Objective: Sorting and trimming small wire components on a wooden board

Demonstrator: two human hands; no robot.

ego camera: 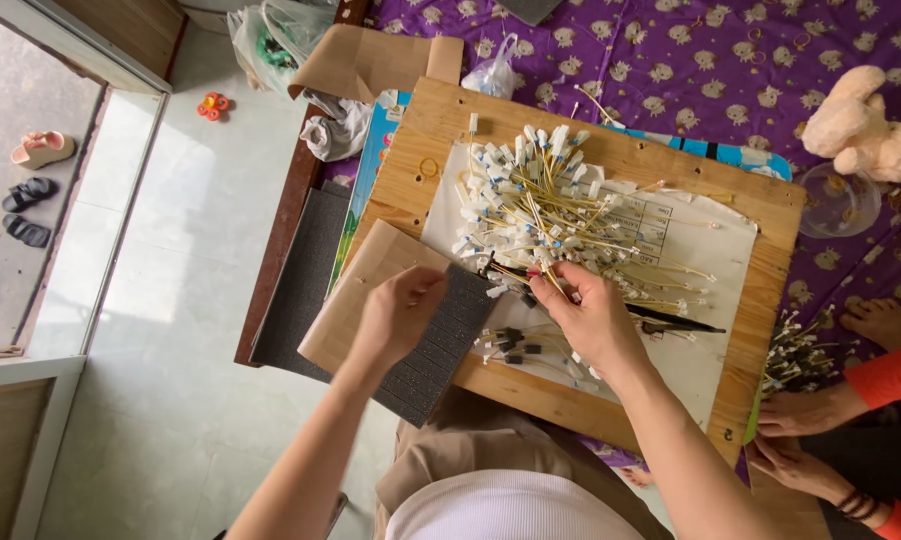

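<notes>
The right hand [586,310] pinches a yellow wire [554,280] at the near edge of the wire pile [551,215] on the wooden board [761,290]. The left hand [396,315], fingers curled narrow, rests on the foam strip [441,350] beside it. Another person's hands [801,440] lie at the board's right.

Wearer seen from above, lower centre of frame: white ribbed knit top, khaki-tan trousers bunched at lap. Both forearms bare to elbow, no sleeves visible. Left hand [399,315] and right hand [588,318] bare, no gloves, rings, watch or bracelets visible. Fingernails short, unpainted as far as visible.
</notes>
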